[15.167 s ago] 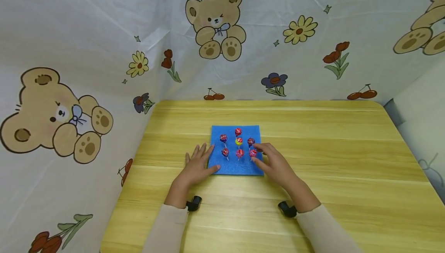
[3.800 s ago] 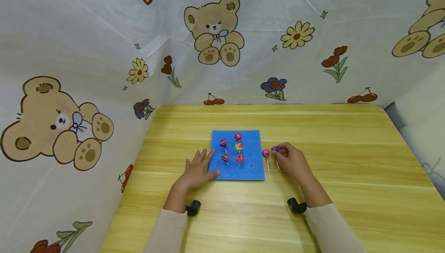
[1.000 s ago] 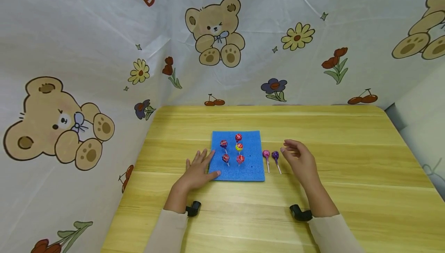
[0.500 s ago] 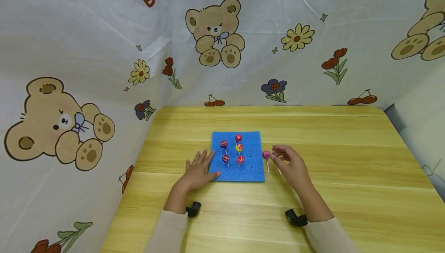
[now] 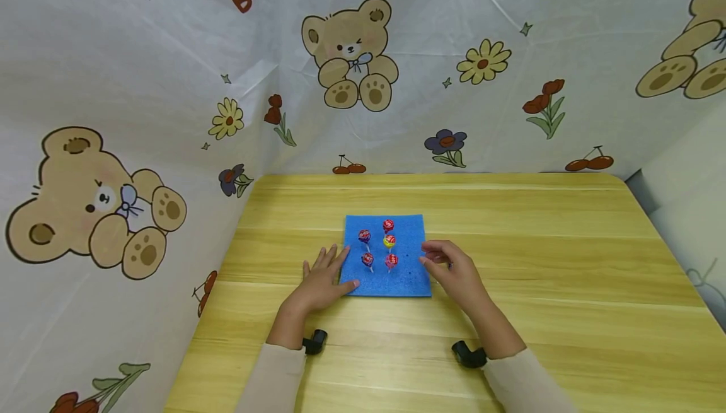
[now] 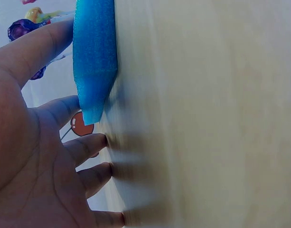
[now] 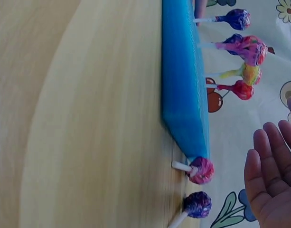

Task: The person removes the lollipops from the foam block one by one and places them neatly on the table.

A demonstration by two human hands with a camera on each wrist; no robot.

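A: We go straight in on the right hand: fingers relaxed and a little bent, thumb apart from them, and we see nothing in its grasp!

B: And we have the left hand spread out, gripping nothing, thumb over the near left corner of the blue foam block, index fingertip at its left edge.

A: Now for the geometry! We find the upright pink lollipop planted near the front of the block, off to the left of the right fingertips, across a strip of bare foam. Of the two hands, the right looks nearer.

B: And it points up, we'd say: wrapped head on top, stick down in the foam, long axis roughly vertical.

A: Look below the right hand in its wrist view! We pick out a loose pink lollipop and a loose purple lollipop on the counter, just beside the block.

B: Both lie flat, sticks toward the wrist, heads pointing away. From the head view, the hand hides most of them.

A: Further out, we count four other lollipops standing in the foam.

B: And past the counter's far edge, we reach the bear-print sheet!
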